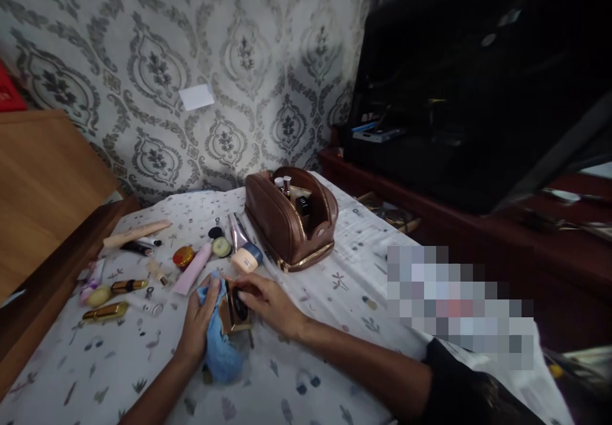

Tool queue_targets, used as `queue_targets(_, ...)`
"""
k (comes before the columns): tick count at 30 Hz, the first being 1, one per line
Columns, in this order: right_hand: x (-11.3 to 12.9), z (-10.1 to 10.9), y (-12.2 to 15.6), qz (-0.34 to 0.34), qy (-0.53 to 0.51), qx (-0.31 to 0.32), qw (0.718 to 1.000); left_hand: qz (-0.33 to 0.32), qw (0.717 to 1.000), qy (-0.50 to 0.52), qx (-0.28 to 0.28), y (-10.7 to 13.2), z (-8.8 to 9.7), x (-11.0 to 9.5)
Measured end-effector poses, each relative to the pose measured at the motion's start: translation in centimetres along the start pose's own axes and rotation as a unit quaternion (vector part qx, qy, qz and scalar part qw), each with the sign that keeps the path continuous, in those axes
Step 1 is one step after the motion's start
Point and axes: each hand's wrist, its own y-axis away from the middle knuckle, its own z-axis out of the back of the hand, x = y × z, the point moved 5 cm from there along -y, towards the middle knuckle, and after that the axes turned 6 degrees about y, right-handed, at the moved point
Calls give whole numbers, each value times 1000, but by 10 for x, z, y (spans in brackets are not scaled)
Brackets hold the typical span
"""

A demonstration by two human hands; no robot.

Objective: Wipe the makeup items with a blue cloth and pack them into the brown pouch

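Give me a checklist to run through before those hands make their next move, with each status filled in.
1. Blue cloth in left hand: ok.
2. Right hand at the gold-and-black item: ok.
3. Right-hand grip firm: cannot tell.
4. Brown bag unzipped on top: ok.
5. Surroundings free of loose items: not ok; pink tube and blue-lidded jar lie close.
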Motion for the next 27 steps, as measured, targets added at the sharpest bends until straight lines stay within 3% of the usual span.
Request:
queue_targets(4, 24, 2, 7, 1, 153, -8, 988, -41, 998, -49, 30, 0, -12, -17)
queue_targets(11, 44, -5, 26, -27, 292, 37, 955, -63, 993, -81, 61, -3, -27, -28)
queue_targets(14, 42, -3, 29, -55, 315, 40, 947, -42, 991, -96, 79, -7, -32, -23)
queue_targets(19, 47, 9, 32, -9, 305, 17, 952, -25, 992, -118, 23, -17, -31, -21)
queue_targets(24, 58, 39, 42, 27, 236, -7, 971, -19, 981, -148, 121, -22, -52, -39)
queue_targets(27, 63, 60, 45, 28, 198, -30, 979, -75, 956, -189, 213, -22, -75, -58)
